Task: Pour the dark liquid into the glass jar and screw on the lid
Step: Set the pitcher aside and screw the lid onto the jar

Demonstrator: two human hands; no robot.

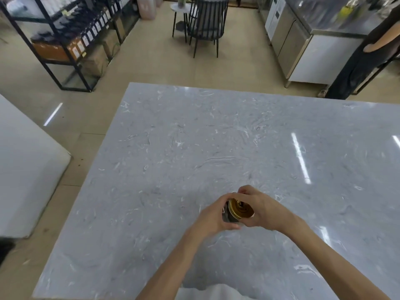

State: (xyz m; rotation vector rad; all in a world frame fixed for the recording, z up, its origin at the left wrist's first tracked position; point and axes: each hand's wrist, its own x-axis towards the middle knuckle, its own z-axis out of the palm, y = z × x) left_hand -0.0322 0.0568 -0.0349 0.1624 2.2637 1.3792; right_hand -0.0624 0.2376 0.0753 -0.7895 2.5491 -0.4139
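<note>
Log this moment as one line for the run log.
stage: lid on jar | left hand: holds jar | right hand: grips gold lid | table: under jar | liquid: not visible

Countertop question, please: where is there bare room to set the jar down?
Nearly everywhere: the countertop is bare beyond, left and right of the jar. Only the spot under the left hand and right hand is crowded.

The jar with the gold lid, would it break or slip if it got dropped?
Probably breakable: the jar looks like glass. It may be slippery, so the left hand wraps it. The table looks hard, so a fall could crack it.
</note>
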